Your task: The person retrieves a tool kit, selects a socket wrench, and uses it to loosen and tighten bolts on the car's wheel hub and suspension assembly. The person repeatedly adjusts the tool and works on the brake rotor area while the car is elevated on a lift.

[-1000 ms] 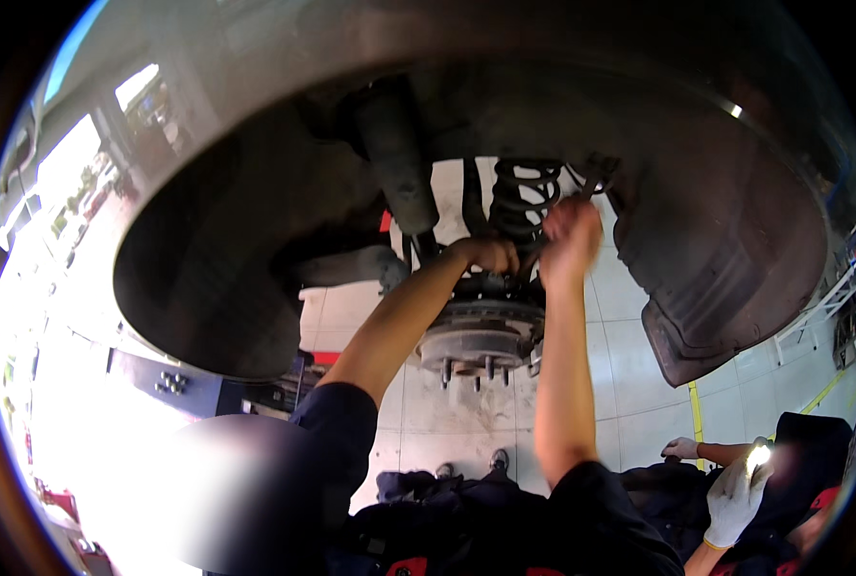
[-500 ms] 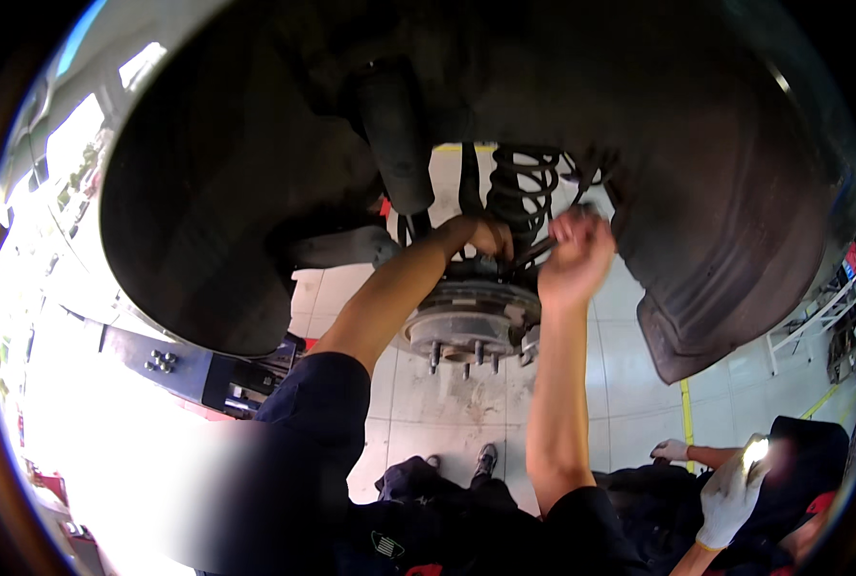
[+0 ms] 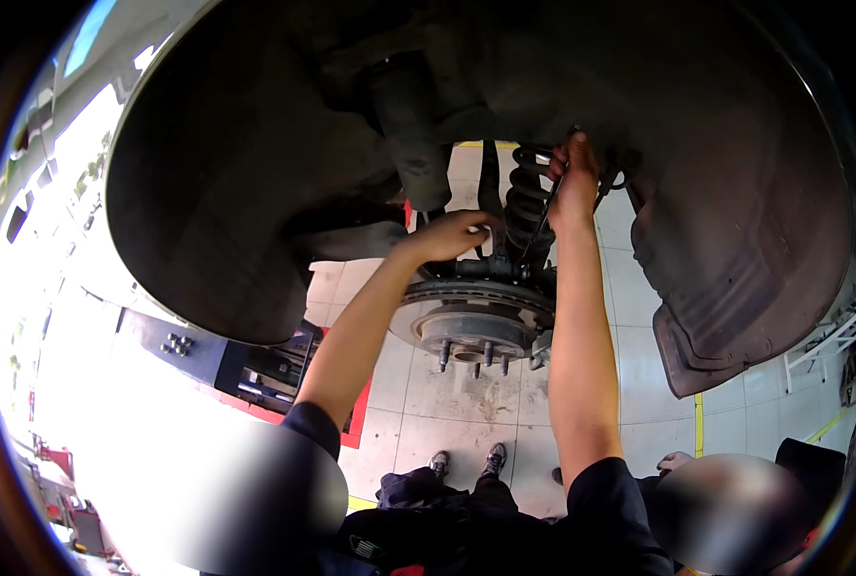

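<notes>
My right hand (image 3: 574, 187) is raised beside the coil spring (image 3: 526, 197), closed round the upper part of a long thin dark wrench (image 3: 543, 227). The wrench slants down toward the dark knuckle behind the brake disc (image 3: 418, 331); its lower end is hard to make out. To the left, my left hand (image 3: 455, 235) hovers above the disc, near a dark upright arm (image 3: 489, 187). Its fingers are loosely bent, with a gap to the thumb and nothing visible between them. The wheel hub (image 3: 476, 336) has bare studs pointing toward me.
A dark wheel-arch liner (image 3: 754, 240) curves over and around my arms. A thick dark cylinder (image 3: 410, 144) hangs at the upper left. Several nuts (image 3: 176, 344) lie on a dark surface at left. A co-worker is at lower right, mostly blurred.
My right hand has moved up with the wrench, which now stands steeper. My left hand has drawn back to the left, off the parts behind the disc. The view has shifted slightly.
</notes>
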Action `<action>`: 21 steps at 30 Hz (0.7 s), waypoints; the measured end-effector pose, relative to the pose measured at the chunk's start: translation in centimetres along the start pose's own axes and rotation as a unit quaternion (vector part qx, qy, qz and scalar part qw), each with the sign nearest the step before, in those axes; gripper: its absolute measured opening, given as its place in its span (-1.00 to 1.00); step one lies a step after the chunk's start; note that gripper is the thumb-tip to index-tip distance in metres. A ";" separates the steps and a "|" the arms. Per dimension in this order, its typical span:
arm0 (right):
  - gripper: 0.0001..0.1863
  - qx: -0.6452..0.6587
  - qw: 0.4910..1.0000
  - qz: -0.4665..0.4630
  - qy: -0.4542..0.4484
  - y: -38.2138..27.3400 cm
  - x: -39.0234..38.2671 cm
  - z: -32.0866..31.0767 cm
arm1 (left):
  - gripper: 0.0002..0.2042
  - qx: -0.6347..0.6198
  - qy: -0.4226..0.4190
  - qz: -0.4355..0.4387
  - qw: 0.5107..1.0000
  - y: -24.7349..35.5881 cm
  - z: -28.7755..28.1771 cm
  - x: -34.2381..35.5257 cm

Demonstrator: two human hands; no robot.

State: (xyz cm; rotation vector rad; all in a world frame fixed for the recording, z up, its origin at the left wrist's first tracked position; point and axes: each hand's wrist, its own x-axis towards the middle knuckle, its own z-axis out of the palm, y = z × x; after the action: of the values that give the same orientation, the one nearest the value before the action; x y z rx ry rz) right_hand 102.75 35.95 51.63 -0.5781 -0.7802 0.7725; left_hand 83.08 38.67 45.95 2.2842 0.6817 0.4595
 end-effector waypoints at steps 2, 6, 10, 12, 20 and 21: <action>-0.66 0.024 1.000 0.005 0.002 -0.8 0.0 -0.1 | -0.76 -0.023 0.104 -0.009 0.994 0.0 -0.3 -3.8; -0.70 0.136 0.989 -0.039 0.030 -1.5 -4.5 0.5 | -0.79 0.044 0.305 -0.091 0.947 -1.6 2.9 -9.7; -0.77 0.119 0.985 -0.099 -0.077 -1.6 -6.0 -2.2 | -0.79 -0.018 0.344 -0.149 0.927 0.4 3.0 -8.8; -0.75 0.112 0.982 -0.121 -0.089 -2.0 -5.9 -1.7 | -0.76 -0.056 0.301 -0.119 0.945 -1.1 2.5 -9.0; -0.60 -0.082 0.989 -0.093 -0.086 -1.2 -8.1 -2.7 | -0.79 -0.256 0.308 -0.077 0.913 -6.9 0.8 -14.6; -0.68 -0.115 0.988 -0.053 -0.086 -0.5 -8.1 -3.8 | -0.79 -0.288 0.335 -0.074 0.894 -8.5 1.0 -16.0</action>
State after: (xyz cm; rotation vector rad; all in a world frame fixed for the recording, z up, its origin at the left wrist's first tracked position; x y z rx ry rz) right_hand 102.11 28.63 46.54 -0.6766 -1.0614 0.6435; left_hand 67.93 33.97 37.13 1.4764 0.8903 1.2227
